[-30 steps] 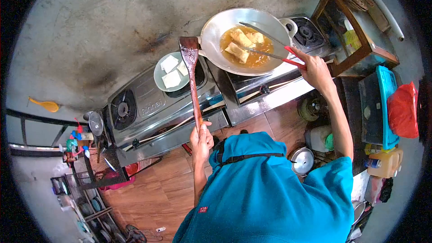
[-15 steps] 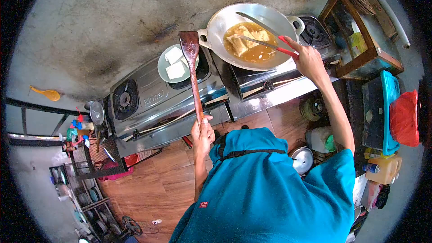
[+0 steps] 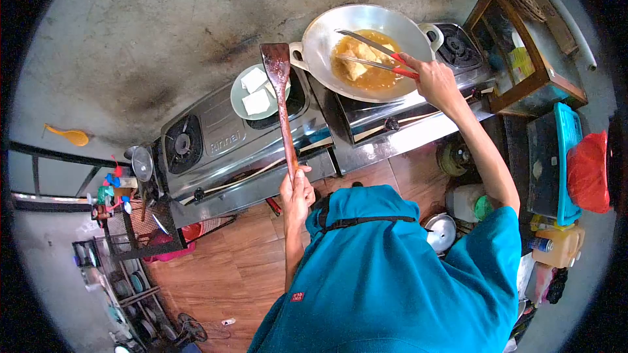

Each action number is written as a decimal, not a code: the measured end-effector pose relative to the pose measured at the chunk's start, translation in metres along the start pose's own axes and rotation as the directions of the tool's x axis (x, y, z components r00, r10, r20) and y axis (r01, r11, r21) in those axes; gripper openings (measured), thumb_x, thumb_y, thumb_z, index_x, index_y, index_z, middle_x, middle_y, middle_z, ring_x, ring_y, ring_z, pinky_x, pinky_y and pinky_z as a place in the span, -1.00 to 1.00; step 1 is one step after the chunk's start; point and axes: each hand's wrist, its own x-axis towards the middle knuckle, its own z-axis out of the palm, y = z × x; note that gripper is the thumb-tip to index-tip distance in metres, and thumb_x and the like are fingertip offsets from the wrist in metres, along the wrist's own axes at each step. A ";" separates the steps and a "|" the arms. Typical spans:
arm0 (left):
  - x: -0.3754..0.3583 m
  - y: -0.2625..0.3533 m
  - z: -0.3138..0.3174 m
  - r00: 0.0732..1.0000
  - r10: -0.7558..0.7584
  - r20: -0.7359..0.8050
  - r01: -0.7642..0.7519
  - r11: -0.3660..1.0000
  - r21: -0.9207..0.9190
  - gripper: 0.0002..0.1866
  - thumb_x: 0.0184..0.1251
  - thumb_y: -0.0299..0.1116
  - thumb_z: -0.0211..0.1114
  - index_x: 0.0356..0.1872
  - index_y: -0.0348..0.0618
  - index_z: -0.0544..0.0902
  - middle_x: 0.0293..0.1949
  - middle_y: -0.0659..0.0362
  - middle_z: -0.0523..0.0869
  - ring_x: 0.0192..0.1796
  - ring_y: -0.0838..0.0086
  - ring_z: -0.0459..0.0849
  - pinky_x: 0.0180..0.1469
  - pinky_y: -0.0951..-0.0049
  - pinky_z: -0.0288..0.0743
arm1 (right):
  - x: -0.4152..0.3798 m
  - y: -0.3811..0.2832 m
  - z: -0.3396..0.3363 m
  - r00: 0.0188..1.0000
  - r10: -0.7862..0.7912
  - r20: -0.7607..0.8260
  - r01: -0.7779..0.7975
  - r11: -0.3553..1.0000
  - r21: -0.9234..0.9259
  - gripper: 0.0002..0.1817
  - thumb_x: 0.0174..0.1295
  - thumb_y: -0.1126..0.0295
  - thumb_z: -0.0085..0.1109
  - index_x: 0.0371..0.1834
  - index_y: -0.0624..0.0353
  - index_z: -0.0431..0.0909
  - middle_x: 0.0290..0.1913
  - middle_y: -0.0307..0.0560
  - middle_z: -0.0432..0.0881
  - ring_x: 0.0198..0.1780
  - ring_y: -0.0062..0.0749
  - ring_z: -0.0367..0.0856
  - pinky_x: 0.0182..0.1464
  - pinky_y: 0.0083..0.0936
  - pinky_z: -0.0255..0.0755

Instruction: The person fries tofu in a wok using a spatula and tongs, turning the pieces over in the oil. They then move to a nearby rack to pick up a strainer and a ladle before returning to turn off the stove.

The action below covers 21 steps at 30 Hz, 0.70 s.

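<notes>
My left hand (image 3: pixel 297 193) is closed round the handle of a dark wooden spatula (image 3: pixel 279 82), its flat blade raised upright beside the wok. In my right hand (image 3: pixel 437 84) are red-handled metal tongs (image 3: pixel 373 44), reaching into the wok (image 3: pixel 320 36). The tong tips lie at golden fried pieces (image 3: pixel 356 68) in brownish oil (image 3: pixel 369 83). Left of the wok, a pale plate (image 3: pixel 237 106) holds several white blocks (image 3: pixel 256 101) that look like tofu. The spatula overlaps the plate's right side in this view.
The wok sits on the right stove, with a burner (image 3: pixel 460 48) beyond it. The left stove (image 3: pixel 216 127) carries the plate and a bare burner (image 3: pixel 184 144). A wooden glass cabinet (image 3: pixel 517 95) stands at the right end. A lidded pot (image 3: pixel 441 232) is low near my right side.
My right hand has moved slightly left with the tongs, whose tips are closer together. The fried pieces have shifted and bunched within the oil. My left hand and the spatula have barely moved.
</notes>
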 end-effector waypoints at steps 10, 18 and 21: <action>0.001 0.003 0.000 0.999 -0.028 0.026 0.029 0.999 -0.043 -0.73 0.51 -0.19 -0.02 -0.13 -0.20 0.49 -0.66 0.41 0.19 -0.70 0.76 0.10 -0.70 0.68 -0.05 | -0.013 0.008 -0.007 1.000 0.007 0.019 -0.007 0.999 -0.031 -0.40 0.07 0.52 0.12 0.25 -0.20 0.43 -0.49 0.25 0.60 -0.45 0.07 0.63 -0.40 -0.11 0.51; 0.000 -0.001 -0.002 0.999 -0.030 0.045 0.031 0.999 -0.028 -0.74 0.50 -0.20 0.00 -0.13 -0.20 0.49 -0.66 0.40 0.19 -0.70 0.76 0.11 -0.70 0.67 -0.03 | -0.023 0.033 -0.075 0.999 -0.046 -0.006 0.045 0.998 -0.039 -0.26 -0.06 0.59 0.18 0.30 -0.18 0.37 -0.43 0.23 0.61 -0.42 0.08 0.60 -0.31 -0.12 0.48; 0.000 0.002 0.003 0.998 -0.053 0.045 0.054 0.999 -0.003 -0.74 0.50 -0.20 0.00 -0.12 -0.20 0.49 -0.65 0.40 0.19 -0.69 0.76 0.12 -0.70 0.67 -0.02 | -0.031 0.033 -0.087 0.998 0.042 0.040 -0.040 0.998 -0.054 -0.29 -0.05 0.59 0.13 0.27 -0.21 0.40 -0.37 0.20 0.62 -0.34 0.09 0.61 -0.23 -0.10 0.49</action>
